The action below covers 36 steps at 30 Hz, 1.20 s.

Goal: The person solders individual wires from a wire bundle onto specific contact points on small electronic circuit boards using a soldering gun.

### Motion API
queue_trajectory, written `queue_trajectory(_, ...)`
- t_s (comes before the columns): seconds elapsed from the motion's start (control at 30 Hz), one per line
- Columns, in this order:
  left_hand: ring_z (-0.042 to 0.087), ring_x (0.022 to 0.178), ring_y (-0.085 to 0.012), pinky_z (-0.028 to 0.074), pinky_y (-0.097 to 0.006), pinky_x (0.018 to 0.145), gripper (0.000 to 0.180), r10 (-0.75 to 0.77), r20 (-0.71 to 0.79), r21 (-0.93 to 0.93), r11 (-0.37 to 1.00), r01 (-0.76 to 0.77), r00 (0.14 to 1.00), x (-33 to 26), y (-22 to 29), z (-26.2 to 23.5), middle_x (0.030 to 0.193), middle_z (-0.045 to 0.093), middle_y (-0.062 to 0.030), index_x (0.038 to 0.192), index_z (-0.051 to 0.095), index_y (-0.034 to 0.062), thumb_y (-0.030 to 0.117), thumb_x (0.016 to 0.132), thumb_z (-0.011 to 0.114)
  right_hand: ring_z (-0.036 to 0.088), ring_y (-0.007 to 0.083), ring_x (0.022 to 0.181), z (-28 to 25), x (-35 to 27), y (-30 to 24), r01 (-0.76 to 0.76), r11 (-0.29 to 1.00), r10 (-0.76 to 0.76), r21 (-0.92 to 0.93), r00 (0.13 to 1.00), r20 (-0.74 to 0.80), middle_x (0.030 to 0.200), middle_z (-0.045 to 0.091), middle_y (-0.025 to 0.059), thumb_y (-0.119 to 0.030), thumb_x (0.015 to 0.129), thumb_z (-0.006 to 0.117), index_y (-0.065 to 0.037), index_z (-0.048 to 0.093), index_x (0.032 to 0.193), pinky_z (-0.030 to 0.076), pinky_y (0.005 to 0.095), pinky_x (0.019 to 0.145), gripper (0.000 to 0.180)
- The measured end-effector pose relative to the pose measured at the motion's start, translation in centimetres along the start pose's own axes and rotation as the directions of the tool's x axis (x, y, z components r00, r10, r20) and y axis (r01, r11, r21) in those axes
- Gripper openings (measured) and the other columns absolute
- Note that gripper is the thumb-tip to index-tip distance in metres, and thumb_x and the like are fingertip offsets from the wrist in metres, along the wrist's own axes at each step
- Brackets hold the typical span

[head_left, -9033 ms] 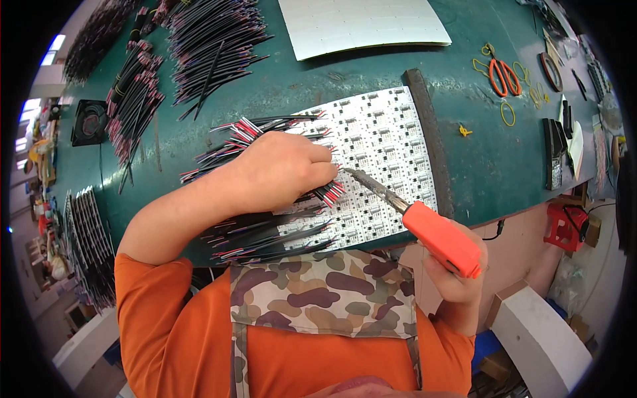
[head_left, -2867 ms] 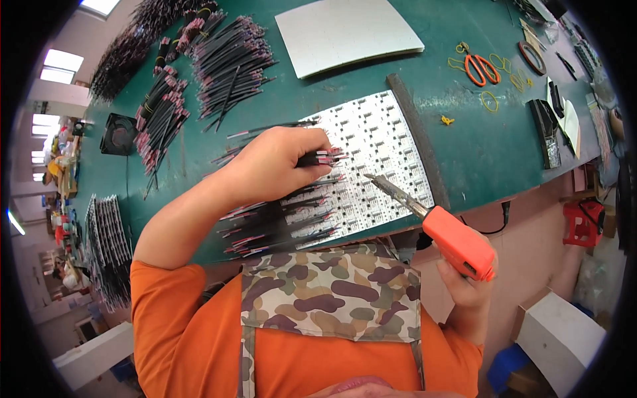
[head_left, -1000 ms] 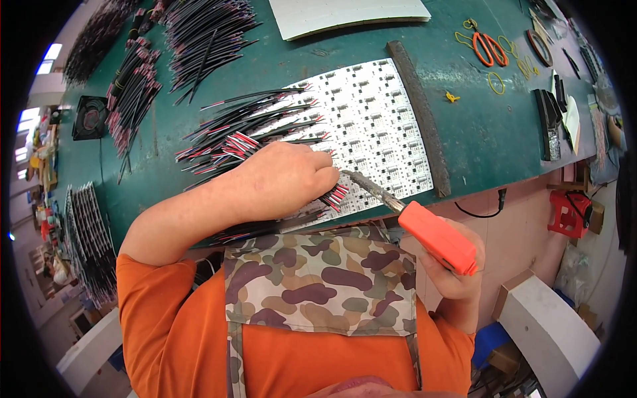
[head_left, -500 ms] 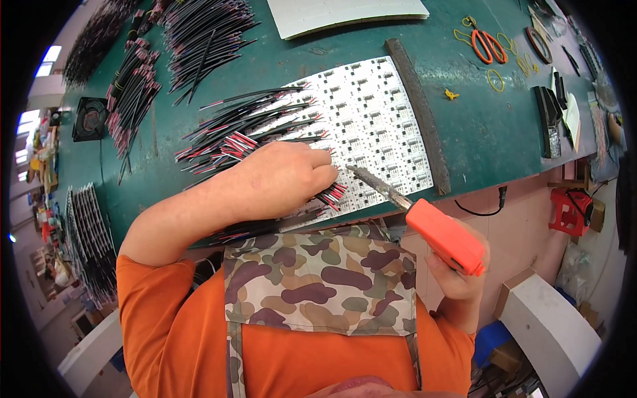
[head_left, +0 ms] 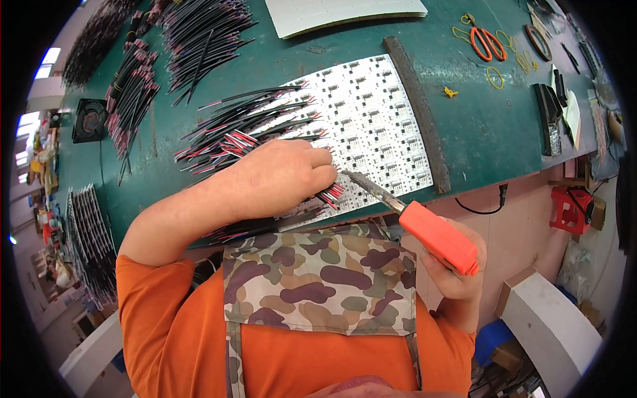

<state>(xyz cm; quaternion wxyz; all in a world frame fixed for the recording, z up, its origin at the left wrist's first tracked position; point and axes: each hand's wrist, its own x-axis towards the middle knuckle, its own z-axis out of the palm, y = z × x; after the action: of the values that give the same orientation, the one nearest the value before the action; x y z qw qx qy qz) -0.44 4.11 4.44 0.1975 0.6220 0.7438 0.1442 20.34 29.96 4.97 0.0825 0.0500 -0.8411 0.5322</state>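
On the green bench (head_left: 474,146), spotting a flat white circuit-board panel (head_left: 361,123): probably stiff, brittle, best held by the edges. Clasping a soldering iron (head_left: 434,233) by its red handle in the right hand (head_left: 459,280). Over the panel, pinching light, springy-looking wires (head_left: 331,196) in the curled fingers (head_left: 322,158) of the left hand (head_left: 279,176); hard to judge contact with the iron's tip (head_left: 349,174).

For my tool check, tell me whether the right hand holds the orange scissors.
No: the right hand grips the red-handled soldering iron, and the orange scissors lie apart on the green table.
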Motion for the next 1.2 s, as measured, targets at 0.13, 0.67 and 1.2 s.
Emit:
queue_trajectory(0.13, 0.061, 0.085, -0.0284, 0.052, -0.038, 0.074, 0.039, -0.018, 0.017, 0.029, 0.999, 0.017, 1.000, 0.0, 0.4, 0.0, 0.091, 0.061, -0.0091, 0.106, 0.062, 0.0021, 0.013, 0.070, 0.070, 0.067, 0.0222, 0.073, -0.1, 0.1, 0.0, 0.019, 0.999, -0.018, -0.041, 1.000, 0.014, 0.092, 0.070, 0.0119, -0.005, 0.073, 0.074, 0.005, 0.060, 0.118, 0.052, 0.0329, 0.069, 0.048)
queue_trajectory(0.67, 0.061, 0.085, -0.0304, 0.051, -0.039, 0.074, 0.036, -0.065, 0.008, -0.019, 0.998, 0.066, 0.998, -0.1, 0.4, 0.0, 0.091, 0.060, -0.0111, 0.106, 0.063, 0.0010, 0.006, 0.071, 0.067, 0.069, 0.0261, 0.077, -0.9, -0.7, 0.0, -0.064, 0.998, 0.063, -0.003, 0.998, -0.019, 0.097, 0.070, 0.0173, -0.002, 0.075, 0.074, 0.006, 0.061, 0.112, 0.055, 0.0340, 0.068, 0.041)
queue_trajectory(1.2, 0.058, 0.089, -0.0341, 0.049, -0.040, 0.078, 0.017, -0.294, -0.225, -0.323, 0.922, 0.214, 0.929, -0.2, -0.7, -4.1, 0.091, 0.061, -0.0137, 0.097, 0.064, 0.0009, 0.012, 0.086, 0.070, 0.070, 0.0268, 0.087, -1.0, -2.0, 0.1, 0.011, 0.999, -0.008, 0.036, 0.996, -0.084, 0.103, 0.069, 0.0181, -0.004, 0.074, 0.074, 0.008, 0.059, 0.116, 0.055, 0.0350, 0.077, 0.046)
